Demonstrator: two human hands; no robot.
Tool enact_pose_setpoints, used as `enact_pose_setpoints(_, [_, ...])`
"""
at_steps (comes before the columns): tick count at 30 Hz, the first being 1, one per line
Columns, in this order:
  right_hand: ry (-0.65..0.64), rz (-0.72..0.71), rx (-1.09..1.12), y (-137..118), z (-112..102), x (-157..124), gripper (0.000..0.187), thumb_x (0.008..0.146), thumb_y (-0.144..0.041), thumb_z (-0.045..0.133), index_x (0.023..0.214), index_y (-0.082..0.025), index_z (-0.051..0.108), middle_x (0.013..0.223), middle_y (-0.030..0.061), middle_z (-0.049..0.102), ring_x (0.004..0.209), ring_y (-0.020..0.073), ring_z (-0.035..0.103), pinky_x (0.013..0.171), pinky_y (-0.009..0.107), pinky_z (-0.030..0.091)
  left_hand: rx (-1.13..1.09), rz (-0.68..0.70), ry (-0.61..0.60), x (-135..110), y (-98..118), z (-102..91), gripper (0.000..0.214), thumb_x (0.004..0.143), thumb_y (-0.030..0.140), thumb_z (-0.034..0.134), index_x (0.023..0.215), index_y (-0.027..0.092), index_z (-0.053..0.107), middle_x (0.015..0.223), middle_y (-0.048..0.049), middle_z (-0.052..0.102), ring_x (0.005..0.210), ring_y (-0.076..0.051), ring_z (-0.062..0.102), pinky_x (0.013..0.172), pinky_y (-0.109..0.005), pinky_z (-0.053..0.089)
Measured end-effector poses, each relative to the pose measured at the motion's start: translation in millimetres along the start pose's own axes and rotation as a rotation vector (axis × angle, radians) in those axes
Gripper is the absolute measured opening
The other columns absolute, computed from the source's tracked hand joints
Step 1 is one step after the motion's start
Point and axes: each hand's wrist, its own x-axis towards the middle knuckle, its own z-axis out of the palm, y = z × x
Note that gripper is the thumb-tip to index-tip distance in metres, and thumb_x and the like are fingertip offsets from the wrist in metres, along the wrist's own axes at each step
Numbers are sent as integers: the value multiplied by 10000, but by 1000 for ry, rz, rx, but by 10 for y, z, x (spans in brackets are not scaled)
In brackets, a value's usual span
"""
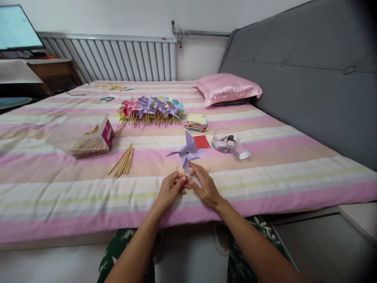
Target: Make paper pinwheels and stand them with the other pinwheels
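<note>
A lavender paper pinwheel [186, 152] stands upright above the near edge of the bed, with a small dark pin at its centre. My left hand [171, 188] is closed around its thin wooden stick just below the blades. Close on the other side is my right hand [205, 186], its fingers stretched and apart. Its index fingertip is by the lowest blade, and its thumb lies near the left fingertips; whether either touches is unclear. Beyond the pinwheel lies a red paper square [202, 142], beside a stack of coloured paper squares [196, 122].
Several finished pinwheels [153, 108] lie in a row farther back. To the left are loose wooden sticks [125, 160] and a clear plastic box [88, 137] holding more. Two clear containers [225, 141] stand at right, with a pink pillow [228, 88] behind.
</note>
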Motion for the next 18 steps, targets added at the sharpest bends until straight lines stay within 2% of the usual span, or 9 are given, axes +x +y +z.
enact_pose_setpoints(2, [130, 83, 61, 29, 5, -7, 518, 897, -401, 451, 1368, -221, 334, 1245, 120, 523, 968, 209, 565, 871, 405, 463, -17, -25, -11, 1, -9, 0, 344, 731, 462, 652, 793, 141, 546, 726, -74, 695, 628, -164, 663, 514, -238, 474])
enact_pose_setpoints(4, [284, 140, 88, 63, -13, -1, 580, 882, -418, 470, 1388, -211, 276, 1248, 139, 507, 934, 208, 574, 800, 386, 490, -19, -43, -27, -3, -13, -1, 349, 737, 467, 643, 799, 140, 539, 769, -100, 707, 664, -176, 674, 531, -244, 476])
enact_pose_setpoints(7, [419, 120, -7, 93, -97, 38, 729, 822, -450, 553, 1416, -205, 208, 1300, 169, 450, 957, 230, 561, 772, 397, 496, 17, -55, -49, -11, -11, -3, 341, 747, 457, 635, 800, 131, 551, 774, -106, 707, 649, -163, 667, 540, -241, 470])
enact_pose_setpoints(9, [434, 70, -129, 98, -172, 72, 746, 792, -458, 587, 1404, -205, 246, 1326, 172, 427, 1032, 260, 528, 817, 433, 482, 41, -60, -63, -13, -12, -7, 335, 752, 449, 632, 807, 126, 563, 773, -105, 705, 638, -156, 662, 546, -241, 467])
enact_pose_setpoints(13, [404, 3, -324, 100, -270, 104, 634, 800, -491, 556, 1327, -179, 394, 1353, 170, 391, 1228, 318, 393, 962, 512, 392, 55, -63, -82, -6, -23, -14, 329, 755, 441, 630, 818, 123, 570, 777, -106, 703, 633, -156, 658, 550, -245, 464])
enact_pose_setpoints(18, [332, -28, -396, 108, -221, 64, 559, 816, -523, 507, 1240, -159, 502, 1356, 169, 390, 1177, 319, 431, 963, 510, 384, 27, -57, -70, -4, -33, -14, 329, 758, 445, 627, 811, 127, 558, 779, -105, 704, 625, -150, 656, 545, -239, 466])
